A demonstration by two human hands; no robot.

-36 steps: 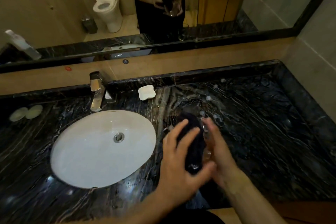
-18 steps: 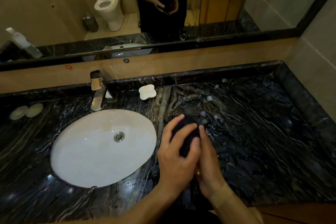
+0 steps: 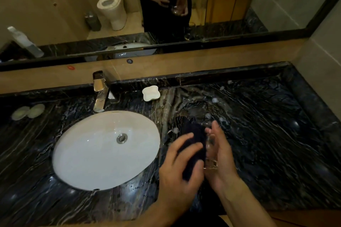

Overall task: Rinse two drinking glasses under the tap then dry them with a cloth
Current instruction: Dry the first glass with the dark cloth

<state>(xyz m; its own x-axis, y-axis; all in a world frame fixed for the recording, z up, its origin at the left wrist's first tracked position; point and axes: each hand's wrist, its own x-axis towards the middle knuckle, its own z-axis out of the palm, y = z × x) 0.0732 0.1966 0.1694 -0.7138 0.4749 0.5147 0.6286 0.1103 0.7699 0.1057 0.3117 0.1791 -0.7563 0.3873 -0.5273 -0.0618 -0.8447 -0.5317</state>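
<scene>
I held glass [image 3: 210, 145] in R hand [image 3: 220, 158]; L hand [image 3: 180, 167] gripped dark cloth [image 3: 194, 145] against it, to dry.

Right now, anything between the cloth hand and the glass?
Only the cloth itself. The left hand presses the dark cloth against the clear glass, which the right hand holds above the counter. Nothing else intervenes.
</scene>
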